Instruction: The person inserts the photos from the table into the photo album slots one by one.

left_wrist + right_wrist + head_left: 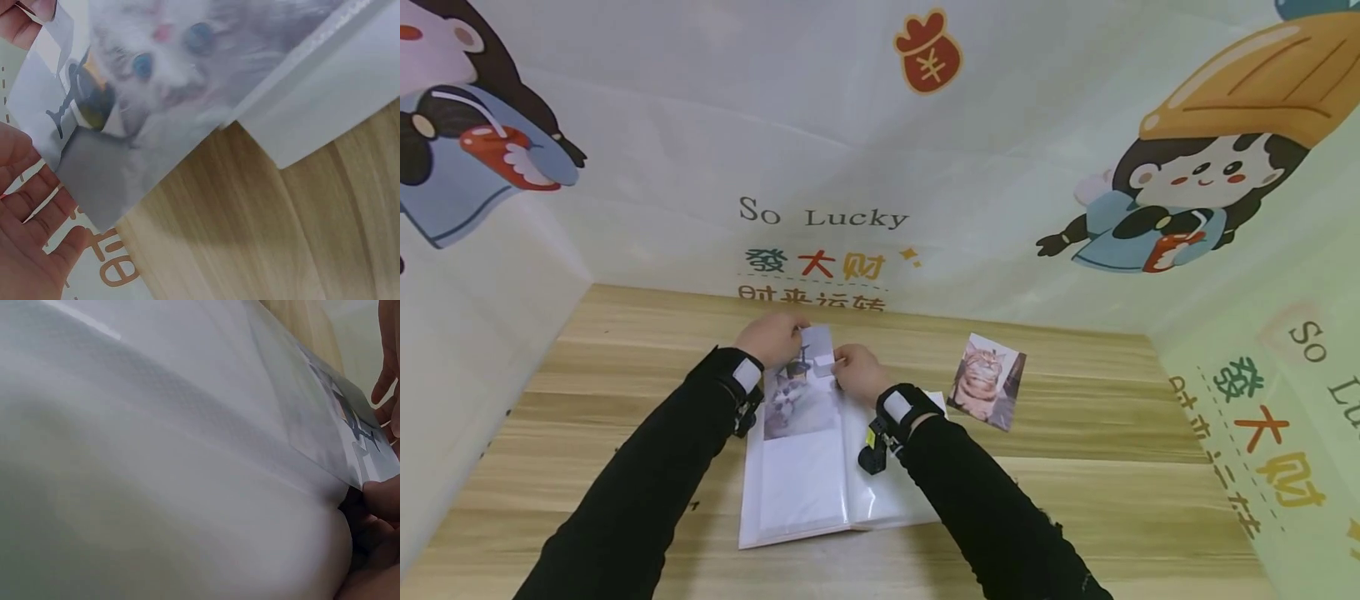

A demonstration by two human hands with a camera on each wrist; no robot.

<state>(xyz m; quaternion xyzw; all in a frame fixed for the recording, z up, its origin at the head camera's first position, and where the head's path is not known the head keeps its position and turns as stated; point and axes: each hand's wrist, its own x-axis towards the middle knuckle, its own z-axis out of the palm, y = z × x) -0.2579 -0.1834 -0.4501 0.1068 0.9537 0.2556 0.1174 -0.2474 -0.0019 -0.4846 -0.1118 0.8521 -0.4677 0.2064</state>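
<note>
Kitten photo (800, 410): glossy print, grey-white kitten, blue eyes, pink nose, dark pot with a touch of orange and thin dark twigs above it.
Photo spot: upper part of the album's left page; lower part looks to be under clear film, top end sticks out past the page edge.
Photo axis: long side runs front to back, roughly along the spine; pictured top points away from me, toward the wall.
Right grip (865, 375): pinching the photo's right edge near the top, thumb on the face.
Left grip (771, 340): fingers touching the photo's top end at the left; can't tell whether they pinch it.
Album (801, 485): white, lying spread, clear glare-streaked pockets; bare pocket below the photo.
In the way: my left hand hides the photo's upper left side; right wrist camera (872, 457) and sleeve (1000, 512) cover part of the right page.
Cat photo (987, 382): orange cat, just beside the album's upper right corner, slightly skewed.
Counter (1090, 508): light wood grain, under everything.
Wall (820, 142): pale sheet, "So Lucky" print, cartoon figures.
</note>
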